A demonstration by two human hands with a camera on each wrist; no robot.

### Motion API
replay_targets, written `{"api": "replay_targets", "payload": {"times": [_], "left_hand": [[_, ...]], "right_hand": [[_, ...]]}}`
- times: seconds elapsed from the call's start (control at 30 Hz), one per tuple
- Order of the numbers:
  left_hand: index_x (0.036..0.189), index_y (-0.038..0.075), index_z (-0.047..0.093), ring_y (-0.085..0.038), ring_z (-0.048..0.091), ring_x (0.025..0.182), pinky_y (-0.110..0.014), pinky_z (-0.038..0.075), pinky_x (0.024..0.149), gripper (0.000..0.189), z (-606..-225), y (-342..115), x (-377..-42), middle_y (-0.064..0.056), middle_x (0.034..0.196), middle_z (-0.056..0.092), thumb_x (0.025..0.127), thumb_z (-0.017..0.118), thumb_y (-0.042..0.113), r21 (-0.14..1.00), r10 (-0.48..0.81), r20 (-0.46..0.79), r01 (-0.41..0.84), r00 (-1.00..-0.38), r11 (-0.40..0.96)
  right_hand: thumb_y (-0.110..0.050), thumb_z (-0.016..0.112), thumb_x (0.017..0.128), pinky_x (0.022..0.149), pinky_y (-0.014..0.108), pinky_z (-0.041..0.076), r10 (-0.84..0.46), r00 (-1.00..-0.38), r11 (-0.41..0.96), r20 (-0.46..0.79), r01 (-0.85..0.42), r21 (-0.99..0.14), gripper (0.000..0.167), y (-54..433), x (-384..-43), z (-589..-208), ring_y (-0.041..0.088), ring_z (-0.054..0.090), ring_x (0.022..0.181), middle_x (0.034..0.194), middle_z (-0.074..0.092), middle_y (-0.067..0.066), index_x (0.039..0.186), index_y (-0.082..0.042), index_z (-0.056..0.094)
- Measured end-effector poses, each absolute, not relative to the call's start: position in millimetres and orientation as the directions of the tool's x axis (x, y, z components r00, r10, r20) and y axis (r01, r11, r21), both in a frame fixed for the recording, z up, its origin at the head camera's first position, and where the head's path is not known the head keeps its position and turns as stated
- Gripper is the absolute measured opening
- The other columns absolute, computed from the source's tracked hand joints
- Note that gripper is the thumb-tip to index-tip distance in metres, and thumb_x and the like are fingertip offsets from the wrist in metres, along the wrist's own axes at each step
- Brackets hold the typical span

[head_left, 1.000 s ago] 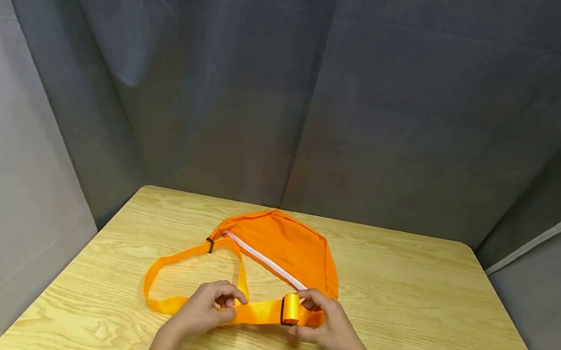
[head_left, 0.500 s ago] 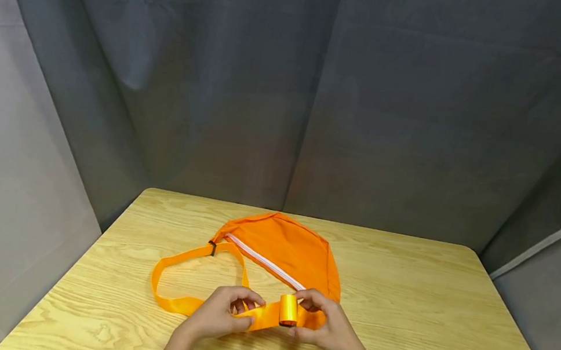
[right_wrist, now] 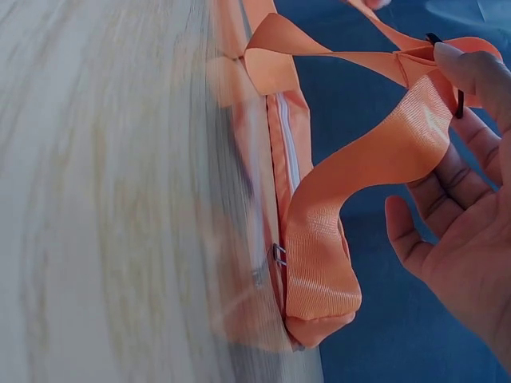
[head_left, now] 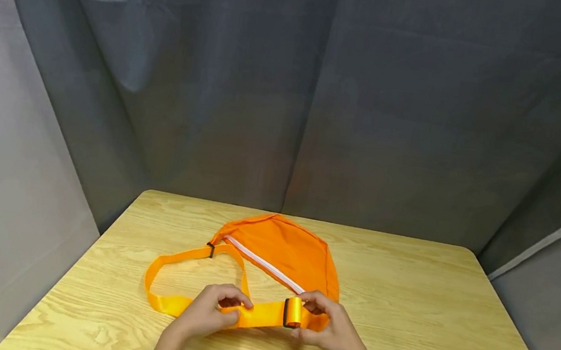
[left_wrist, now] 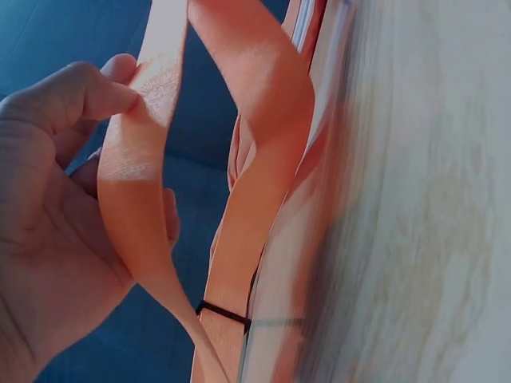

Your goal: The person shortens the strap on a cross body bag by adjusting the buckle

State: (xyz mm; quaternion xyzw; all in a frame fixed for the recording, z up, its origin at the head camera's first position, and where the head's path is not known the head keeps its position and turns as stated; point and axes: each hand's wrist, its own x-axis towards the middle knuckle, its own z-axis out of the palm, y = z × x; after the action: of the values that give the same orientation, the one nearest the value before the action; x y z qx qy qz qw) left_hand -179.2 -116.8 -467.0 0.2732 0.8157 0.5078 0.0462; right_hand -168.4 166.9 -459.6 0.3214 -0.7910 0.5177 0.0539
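An orange waist bag with a white zipper lies on the table, its yellow-orange strap looping out in front. My left hand pinches the strap between thumb and fingers; the left wrist view shows the webbing crossing the palm. At the strap's right part, my right hand grips the black slider buckle, where the webbing folds into a small loop. The right wrist view has the thumb on that buckle and the webbing curving down to the bag's end.
The wooden table extends on both sides of the bag. A second black strap ring sits at the bag's left corner. Dark grey curtains hang behind the table, with lighter panels at the sides.
My left hand moved right toward the buckle, then back left, drawing the strap straighter. The buckle tipped out of sight and shows again, slightly further right. The bag stays in place.
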Motion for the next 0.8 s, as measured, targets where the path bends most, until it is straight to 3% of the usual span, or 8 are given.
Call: {"api": "replay_targets", "payload": {"times": [0.33, 0.6, 0.8], "left_hand": [[0.101, 0.01, 0.069, -0.013, 0.055, 0.074, -0.027, 0.048, 0.067, 0.029, -470, -115, -180, 0.002, 0.084, 0.062, 0.075, 0.063, -0.002, 0.874, 0.495, 0.179, 0.369, -0.85, 0.317], [0.108, 0.007, 0.067, -0.017, 0.058, 0.083, -0.029, 0.049, 0.072, 0.03, -467, -95, -180, -0.002, 0.097, 0.065, 0.078, 0.073, 0.008, 0.88, 0.507, 0.175, 0.365, -0.844, 0.304], [0.099, 0.001, 0.067, -0.014, 0.051, 0.065, -0.023, 0.044, 0.058, 0.021, -446, -84, -171, -0.008, 0.079, 0.06, 0.079, 0.069, -0.002, 0.898, 0.516, 0.147, 0.333, -0.844, 0.288]], "right_hand": [[0.003, 0.081, 0.065, 0.068, 0.041, 0.048, -0.457, -0.784, 0.203, 0.42, -0.552, -0.809, 0.047, 161, -159, -441, 0.029, 0.058, 0.074, 0.085, 0.063, 0.003, 0.106, -0.003, 0.06], [-0.002, 0.081, 0.067, 0.072, 0.042, 0.048, -0.453, -0.81, 0.231, 0.373, -0.51, -0.828, 0.045, 159, -158, -439, 0.029, 0.058, 0.077, 0.088, 0.063, 0.001, 0.107, -0.006, 0.06], [-0.001, 0.08, 0.067, 0.071, 0.044, 0.048, -0.457, -0.809, 0.227, 0.37, -0.508, -0.831, 0.045, 158, -156, -437, 0.029, 0.059, 0.077, 0.088, 0.064, 0.002, 0.107, -0.006, 0.06]]}}
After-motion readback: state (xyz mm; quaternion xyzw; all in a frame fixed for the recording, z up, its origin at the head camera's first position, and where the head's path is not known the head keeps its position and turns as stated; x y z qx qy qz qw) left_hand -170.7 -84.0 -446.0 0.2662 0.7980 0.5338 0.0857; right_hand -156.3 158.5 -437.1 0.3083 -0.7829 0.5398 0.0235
